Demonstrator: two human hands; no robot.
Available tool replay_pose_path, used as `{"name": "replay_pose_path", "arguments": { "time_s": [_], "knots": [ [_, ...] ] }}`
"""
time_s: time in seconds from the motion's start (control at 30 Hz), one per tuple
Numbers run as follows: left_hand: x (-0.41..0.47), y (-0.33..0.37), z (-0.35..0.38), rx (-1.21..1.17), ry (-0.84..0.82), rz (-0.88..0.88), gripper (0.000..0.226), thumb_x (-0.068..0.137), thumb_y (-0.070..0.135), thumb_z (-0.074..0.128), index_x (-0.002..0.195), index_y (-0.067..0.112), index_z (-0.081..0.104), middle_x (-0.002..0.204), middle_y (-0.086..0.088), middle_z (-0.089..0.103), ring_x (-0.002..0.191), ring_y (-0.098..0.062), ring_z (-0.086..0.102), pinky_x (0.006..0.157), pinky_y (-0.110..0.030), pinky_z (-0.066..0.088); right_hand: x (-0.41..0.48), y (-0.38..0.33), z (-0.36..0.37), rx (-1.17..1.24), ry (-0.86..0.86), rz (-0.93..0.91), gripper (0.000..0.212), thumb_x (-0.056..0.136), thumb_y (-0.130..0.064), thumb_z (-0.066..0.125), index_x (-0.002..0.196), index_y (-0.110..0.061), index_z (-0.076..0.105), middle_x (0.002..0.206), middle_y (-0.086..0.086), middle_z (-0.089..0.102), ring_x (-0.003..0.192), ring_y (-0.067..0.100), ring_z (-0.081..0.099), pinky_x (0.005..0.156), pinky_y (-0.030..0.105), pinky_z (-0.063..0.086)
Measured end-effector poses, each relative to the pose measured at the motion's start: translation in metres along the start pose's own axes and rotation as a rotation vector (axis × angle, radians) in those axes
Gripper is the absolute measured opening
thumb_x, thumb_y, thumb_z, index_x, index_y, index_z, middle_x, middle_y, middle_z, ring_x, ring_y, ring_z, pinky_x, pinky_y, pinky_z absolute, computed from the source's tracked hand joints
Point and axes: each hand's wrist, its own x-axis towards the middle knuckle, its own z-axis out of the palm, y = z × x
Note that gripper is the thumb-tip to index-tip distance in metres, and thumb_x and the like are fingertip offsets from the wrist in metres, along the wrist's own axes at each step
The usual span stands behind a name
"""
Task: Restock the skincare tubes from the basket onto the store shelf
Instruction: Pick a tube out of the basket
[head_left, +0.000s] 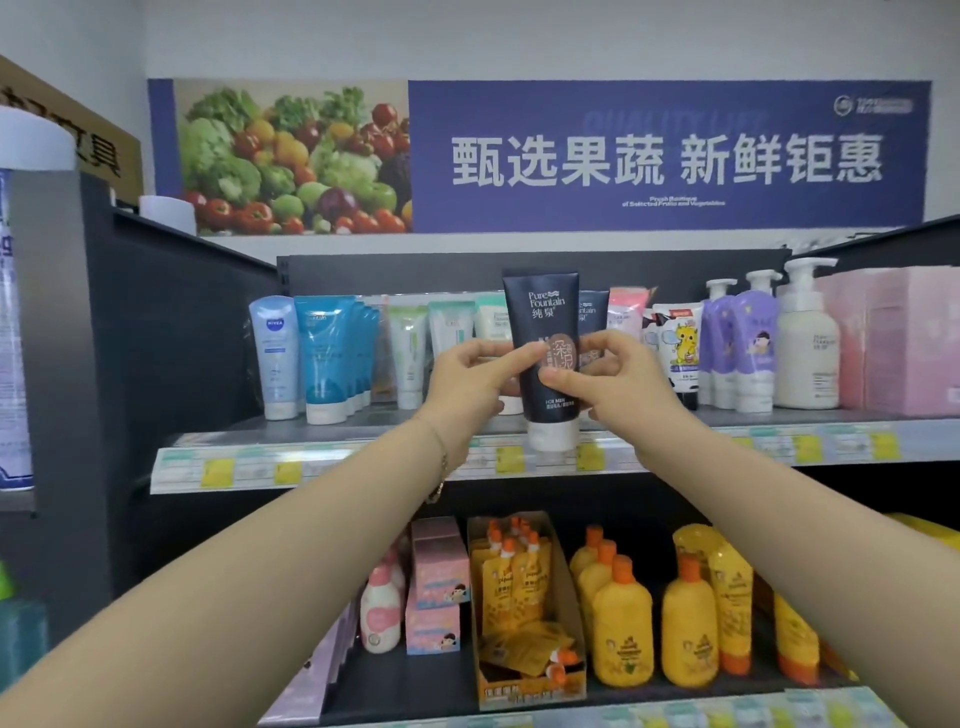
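A dark navy skincare tube (543, 312) with a white cap stands upright, cap down, in front of the upper shelf (363, 457). My left hand (470, 376) pinches its left side and my right hand (621, 379) pinches its right side at mid height. Its cap hangs just over the shelf's front edge. A second tube of the same kind (594, 312) stands right behind it on the shelf. White and teal tubes (332, 358) line the shelf to the left. No basket is in view.
Purple and white pump bottles (753, 343) and pink boxes (898, 338) fill the upper shelf's right end. The lower shelf holds yellow bottles (623, 629), a carton of orange-capped pouches (519, 613) and pink boxes (436, 587). A dark shelving side panel (171, 322) stands at left.
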Motion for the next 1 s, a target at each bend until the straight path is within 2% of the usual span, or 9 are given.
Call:
{"name": "replay_pose_path", "arguments": {
  "time_s": [0.1,0.2,0.33,0.4,0.47,0.53,0.63,0.87,1.0],
  "knots": [
    [0.011,0.008,0.017,-0.014,0.013,0.036,0.025,0.078,0.024,0.077,0.088,0.008,0.06,0.084,-0.008,0.068,0.063,-0.014,0.064,0.047,-0.018,0.043,0.015,0.001,-0.012,-0.014,0.046,-0.013,0.055,0.07,-0.029,0.083,0.115,-0.016,0.054,0.101,0.012,0.067,0.091,0.026,0.067,0.077,0.038,0.054],
    [0.02,0.012,0.031,-0.002,0.024,0.064,0.02,0.08,0.021,0.075,0.081,0.011,0.058,0.076,-0.003,0.065,0.05,-0.005,0.063,0.04,-0.012,0.041,0.029,0.004,-0.02,-0.02,0.065,-0.025,0.053,0.072,-0.025,0.083,0.114,-0.013,0.054,0.101,0.014,0.067,0.09,0.028,0.068,0.082,0.042,0.056],
    [0.033,0.008,0.044,0.025,0.04,0.064,0.018,0.083,0.021,0.072,0.08,0.012,0.057,0.073,0.0,0.064,0.046,-0.001,0.061,0.039,-0.01,0.041,0.044,0.01,-0.026,-0.07,0.09,-0.038,0.05,0.072,-0.026,0.083,0.11,-0.016,0.052,0.097,0.012,0.066,0.086,0.026,0.068,0.08,0.043,0.057],
    [0.04,0.004,0.049,0.047,0.045,0.061,0.015,0.084,0.019,0.072,0.081,0.014,0.058,0.073,0.0,0.063,0.052,-0.004,0.061,0.04,-0.01,0.041,0.05,0.014,-0.029,-0.116,0.101,-0.044,0.047,0.073,-0.028,0.082,0.107,-0.018,0.051,0.097,0.01,0.067,0.085,0.024,0.067,0.074,0.037,0.055],
    [0.046,-0.002,0.053,0.076,0.041,0.059,0.014,0.083,0.018,0.072,0.092,0.012,0.062,0.077,-0.001,0.063,0.06,-0.007,0.059,0.043,-0.01,0.042,0.054,0.019,-0.031,-0.149,0.116,-0.044,0.046,0.074,-0.03,0.081,0.105,-0.019,0.05,0.098,0.008,0.066,0.087,0.022,0.065,0.068,0.031,0.051],
    [0.052,-0.009,0.057,0.108,0.042,0.055,0.033,0.083,0.019,0.072,0.112,0.006,0.061,0.087,-0.004,0.064,0.067,-0.009,0.059,0.045,-0.011,0.042,0.058,0.025,-0.032,-0.186,0.133,-0.042,0.049,0.073,-0.034,0.081,0.107,-0.019,0.05,0.101,0.008,0.065,0.091,0.023,0.064,0.072,0.034,0.051],
    [0.059,-0.016,0.061,0.134,0.052,0.052,0.045,0.085,0.021,0.071,0.124,0.006,0.058,0.101,-0.008,0.064,0.074,-0.01,0.059,0.052,-0.013,0.043,0.062,0.032,-0.031,-0.226,0.151,-0.02,0.053,0.073,-0.042,0.079,0.111,-0.02,0.05,0.107,0.006,0.063,0.096,0.023,0.061,0.084,0.042,0.051],
    [0.067,-0.027,0.064,0.121,0.085,0.08,0.036,0.088,0.02,0.066,0.121,0.007,0.061,0.089,-0.004,0.063,0.07,-0.009,0.056,0.055,-0.018,0.042,0.064,0.039,-0.031,-0.253,0.156,-0.048,0.051,0.073,-0.046,0.078,0.105,-0.024,0.045,0.106,0.004,0.061,0.095,0.022,0.06,0.082,0.04,0.049],
    [0.068,-0.03,0.065,0.144,0.093,0.1,0.036,0.09,0.019,0.064,0.123,0.006,0.06,0.093,-0.004,0.064,0.075,-0.01,0.057,0.059,-0.017,0.043,0.064,0.041,-0.031,-0.268,0.14,-0.062,0.049,0.075,-0.045,0.077,0.105,-0.023,0.044,0.103,0.003,0.061,0.092,0.021,0.059,0.074,0.034,0.045]
  ]
}}
